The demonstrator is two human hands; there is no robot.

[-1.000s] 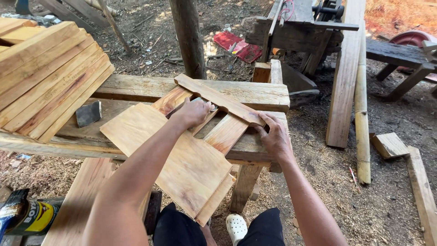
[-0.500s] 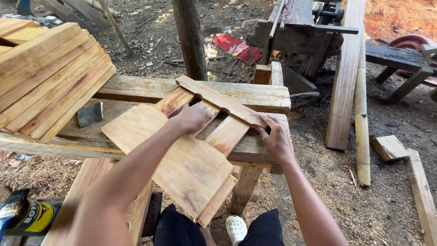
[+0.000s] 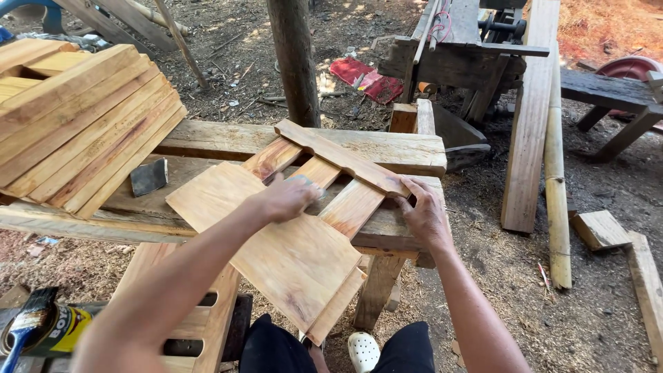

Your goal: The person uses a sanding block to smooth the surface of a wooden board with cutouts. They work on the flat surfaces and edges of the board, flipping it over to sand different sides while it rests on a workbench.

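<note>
An outdoor workshop on bare, sawdust-strewn ground is seen, with a rough plank table (image 3: 228, 138) at the centre. The fingers (image 3: 304, 188) of the left hand (image 3: 286, 197) are curled down together and pressed onto a small grey sanding pad (image 3: 309, 181), which lies on the middle slat of a wooden panel (image 3: 276, 242); the grip itself cannot be told exactly. The fingers (image 3: 413, 188) of the right hand (image 3: 427, 214) are spread apart and laid flat on the right end of the panel's shaped crosspiece (image 3: 338, 155), at the table's right edge. The panel is rested slantwise across the table, its near corner overhanging toward the person's knees. A dark metal blade (image 3: 149, 176) lies on the table to the left. A stack of planks (image 3: 76, 117) is piled at far left. A tree post (image 3: 293, 59) stands behind the table. A paintbrush (image 3: 27, 324) rests on a tin (image 3: 59, 330) at near left.
</note>
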